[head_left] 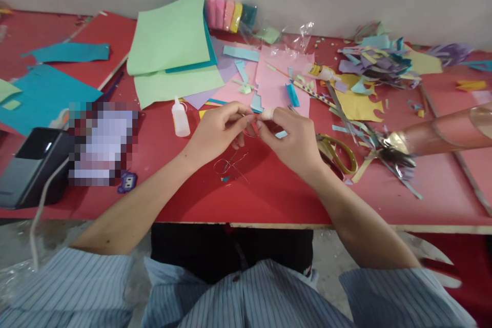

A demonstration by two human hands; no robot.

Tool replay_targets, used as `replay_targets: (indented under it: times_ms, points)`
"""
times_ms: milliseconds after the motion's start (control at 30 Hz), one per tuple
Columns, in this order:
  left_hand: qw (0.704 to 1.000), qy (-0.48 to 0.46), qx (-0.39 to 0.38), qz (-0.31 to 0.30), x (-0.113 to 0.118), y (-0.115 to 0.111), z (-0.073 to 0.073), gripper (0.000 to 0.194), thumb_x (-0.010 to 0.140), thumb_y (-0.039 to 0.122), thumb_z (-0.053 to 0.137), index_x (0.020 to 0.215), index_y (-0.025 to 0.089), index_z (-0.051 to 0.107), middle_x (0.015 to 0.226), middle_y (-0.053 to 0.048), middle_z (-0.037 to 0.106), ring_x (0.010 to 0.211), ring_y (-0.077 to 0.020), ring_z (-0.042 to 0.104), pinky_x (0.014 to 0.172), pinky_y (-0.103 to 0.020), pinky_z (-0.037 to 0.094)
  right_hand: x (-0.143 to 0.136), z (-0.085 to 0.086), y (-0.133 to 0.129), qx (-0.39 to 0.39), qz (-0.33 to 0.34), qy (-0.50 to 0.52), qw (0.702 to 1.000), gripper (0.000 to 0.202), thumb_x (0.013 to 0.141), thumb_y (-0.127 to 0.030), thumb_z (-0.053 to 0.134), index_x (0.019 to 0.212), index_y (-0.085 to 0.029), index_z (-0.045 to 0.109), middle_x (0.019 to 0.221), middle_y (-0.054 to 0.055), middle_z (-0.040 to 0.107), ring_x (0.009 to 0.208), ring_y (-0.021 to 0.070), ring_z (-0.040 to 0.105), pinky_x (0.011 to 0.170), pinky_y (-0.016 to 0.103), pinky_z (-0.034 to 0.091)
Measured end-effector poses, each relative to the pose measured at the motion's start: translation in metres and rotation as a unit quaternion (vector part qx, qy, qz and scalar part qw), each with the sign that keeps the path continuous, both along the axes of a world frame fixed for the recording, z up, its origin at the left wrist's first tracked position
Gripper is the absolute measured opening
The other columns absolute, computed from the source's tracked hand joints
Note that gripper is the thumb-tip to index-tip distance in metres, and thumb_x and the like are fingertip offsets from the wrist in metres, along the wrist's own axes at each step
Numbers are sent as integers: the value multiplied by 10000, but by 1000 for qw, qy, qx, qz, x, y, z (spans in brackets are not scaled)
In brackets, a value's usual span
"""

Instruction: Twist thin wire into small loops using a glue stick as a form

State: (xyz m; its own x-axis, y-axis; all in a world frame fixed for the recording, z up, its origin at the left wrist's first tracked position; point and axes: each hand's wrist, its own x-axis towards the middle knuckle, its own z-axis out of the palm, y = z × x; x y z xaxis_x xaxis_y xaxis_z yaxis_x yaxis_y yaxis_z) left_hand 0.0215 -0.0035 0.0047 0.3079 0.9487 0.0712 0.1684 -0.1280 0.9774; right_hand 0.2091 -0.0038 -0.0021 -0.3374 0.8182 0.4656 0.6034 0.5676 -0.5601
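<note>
My left hand (pixel 226 125) and my right hand (pixel 286 130) meet over the middle of the red table (pixel 246 205). The fingers of each are pinched together, and whatever lies between the fingertips is too small to make out. A light wrapping covers one finger of my right hand. Just below the hands, a thin looped wire (pixel 226 165) lies on the table beside tiny blue scraps. A white glue bottle (pixel 180 118) stands to the left of my left hand. Scissors with yellow handles (pixel 340 154) rest by my right wrist.
Green sheets (pixel 169 36), pink paper (pixel 280 72) and colored clay sticks (pixel 226 14) lie at the back. Paper strips (pixel 376 61) are heaped at the right, near a brown bottle (pixel 446 130). A blurred phone (pixel 103 143) and a dark device (pixel 34 169) sit at the left.
</note>
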Motion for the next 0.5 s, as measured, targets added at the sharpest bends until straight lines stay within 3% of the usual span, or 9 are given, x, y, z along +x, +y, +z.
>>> replay_targets:
  times_ms: [100,300,500]
  points:
    - [1000,24,9,-13,-4,2,2,128,967,298,611,979,175,645,772,1,704,549,-77,636,507,-181,542,0,0,1,-6,3,8,1000,94,911,-173,606,846,-196,670,701,-9,608,657,123,568,625,246,461]
    - [986,133,101,-2,-9,3,6,73,930,200,635,922,175,703,836,-6,737,709,-92,660,644,-205,503,2,-1,1,16,3,-8,1000,94,894,-167,607,817,-203,647,694,-16,583,650,119,553,622,248,437]
    - [981,162,107,-13,-11,4,8,104,932,220,626,880,177,706,790,-3,716,705,-102,617,646,-229,457,2,0,1,15,18,-37,999,106,891,-160,588,807,-198,641,712,-9,584,652,118,561,627,253,412]
